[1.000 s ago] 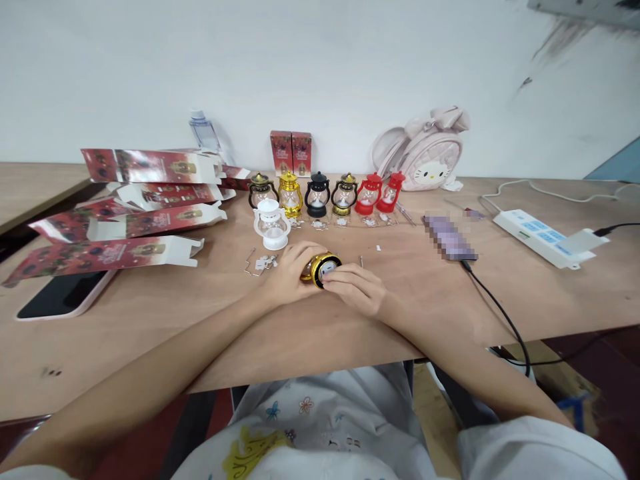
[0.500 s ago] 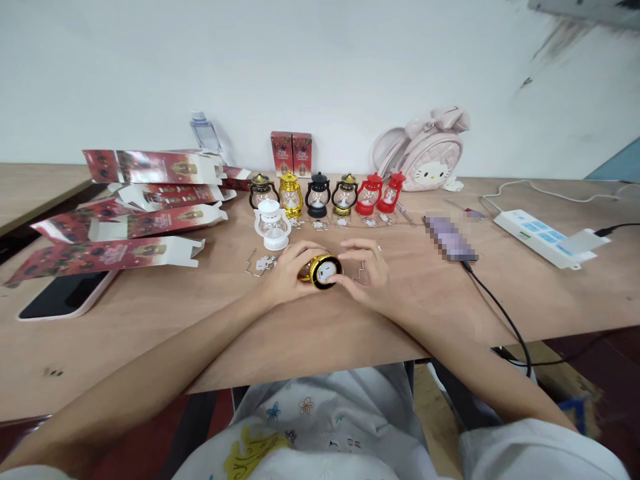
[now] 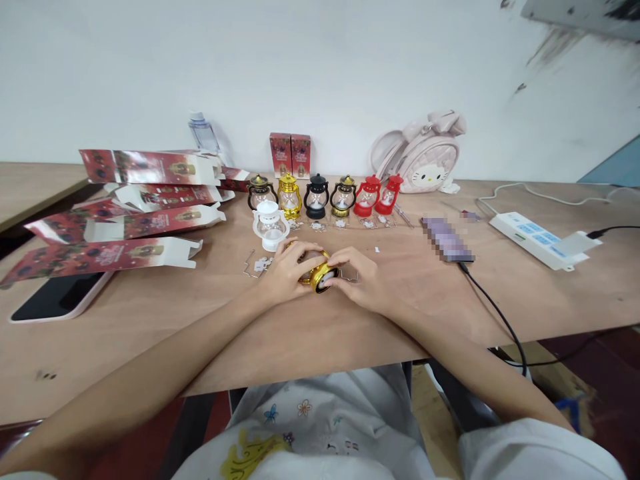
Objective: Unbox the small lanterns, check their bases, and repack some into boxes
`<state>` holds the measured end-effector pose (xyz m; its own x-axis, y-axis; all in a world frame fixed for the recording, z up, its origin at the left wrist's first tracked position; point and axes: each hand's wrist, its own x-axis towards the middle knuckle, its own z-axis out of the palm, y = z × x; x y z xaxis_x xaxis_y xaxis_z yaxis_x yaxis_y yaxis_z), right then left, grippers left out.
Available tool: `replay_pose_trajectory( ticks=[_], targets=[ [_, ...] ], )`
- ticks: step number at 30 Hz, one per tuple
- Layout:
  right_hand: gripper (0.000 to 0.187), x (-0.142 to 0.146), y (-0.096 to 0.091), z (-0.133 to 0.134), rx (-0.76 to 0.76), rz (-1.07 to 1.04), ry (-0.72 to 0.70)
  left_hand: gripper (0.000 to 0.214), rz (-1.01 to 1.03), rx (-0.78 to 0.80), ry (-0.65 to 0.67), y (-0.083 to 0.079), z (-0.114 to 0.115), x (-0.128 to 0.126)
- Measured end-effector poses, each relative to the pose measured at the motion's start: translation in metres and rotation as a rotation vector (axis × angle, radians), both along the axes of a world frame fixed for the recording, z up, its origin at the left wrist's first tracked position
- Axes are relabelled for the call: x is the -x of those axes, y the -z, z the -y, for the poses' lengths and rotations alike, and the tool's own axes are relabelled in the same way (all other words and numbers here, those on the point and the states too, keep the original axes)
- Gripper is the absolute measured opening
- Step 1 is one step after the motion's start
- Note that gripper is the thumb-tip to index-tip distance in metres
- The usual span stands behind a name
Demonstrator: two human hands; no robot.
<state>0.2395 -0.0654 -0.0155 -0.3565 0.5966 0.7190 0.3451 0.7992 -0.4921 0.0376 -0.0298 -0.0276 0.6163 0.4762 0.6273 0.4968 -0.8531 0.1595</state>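
Note:
A small gold lantern (image 3: pixel 318 278) lies tipped on its side between my hands, its round base turned toward me and to the right. My left hand (image 3: pixel 284 273) is wrapped round its body. With thumb and fingers, my right hand (image 3: pixel 365 277) grips the base, and the thumb covers part of the pale underside. Just beyond my left hand a white lantern (image 3: pixel 271 235) stands upright. A bent wire handle with a white tag (image 3: pixel 261 265) lies beside that hand. Another bent wire (image 3: pixel 351 273) shows partly behind my right fingers.
Several lanterns stand in a row at the back, including a black lantern (image 3: pixel 317 200) and a red lantern (image 3: pixel 368 199). Flattened red boxes (image 3: pixel 107 257) and a phone (image 3: pixel 60 293) lie left. A pink bag (image 3: pixel 425 167), a charging phone (image 3: pixel 447 240) and a power strip (image 3: pixel 537 237) are right.
The gold lantern's base has turned a little downward and to the right. My right fingers, spread apart before, have closed onto the base. My left hand keeps its hold.

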Motion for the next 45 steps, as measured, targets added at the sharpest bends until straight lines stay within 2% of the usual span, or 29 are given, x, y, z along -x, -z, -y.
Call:
replay_pose_trajectory(
  ticks=[5, 8, 10, 13, 15, 24, 36, 42, 45],
  targets=[
    [0.015, -0.0021, 0.0051, -0.0013, -0.257, 0.061, 0.035, 0.036, 0.051, -0.041, -0.011, -0.0019, 0.0025, -0.0010],
    [0.009, -0.0034, 0.0064, -0.0021, -0.338, 0.126, 0.076, 0.040, 0.075, 0.001, -0.028, -0.0028, 0.0037, -0.0011],
    [0.011, -0.0041, 0.0053, -0.0021, -0.346, 0.177, 0.065, 0.043, 0.055, 0.017, -0.027, -0.0022, 0.0040, -0.0009],
    [0.028, -0.0045, 0.0030, -0.0014, -0.361, 0.224, 0.029, 0.048, 0.027, 0.011, -0.010, -0.0004, 0.0042, -0.0005],
    [0.032, -0.0044, 0.0024, -0.0009, -0.372, 0.238, 0.030, 0.048, 0.032, -0.010, -0.003, 0.0007, 0.0042, -0.0004],
    [0.024, -0.0037, 0.0013, 0.0007, -0.379, 0.282, 0.060, 0.043, 0.034, -0.024, -0.011, 0.0025, 0.0031, -0.0010],
    [0.022, -0.0043, 0.0044, 0.0001, -0.266, 0.285, 0.062, 0.036, 0.017, -0.006, -0.054, 0.0033, 0.0047, -0.0008],
    [0.023, -0.0060, 0.0030, -0.0015, -0.329, 0.267, 0.032, 0.039, 0.002, 0.025, -0.047, 0.0017, 0.0046, -0.0006],
    [0.016, -0.0070, 0.0001, -0.0018, -0.361, 0.254, 0.016, 0.042, -0.016, 0.018, -0.025, -0.0011, 0.0049, -0.0010]
  ],
)
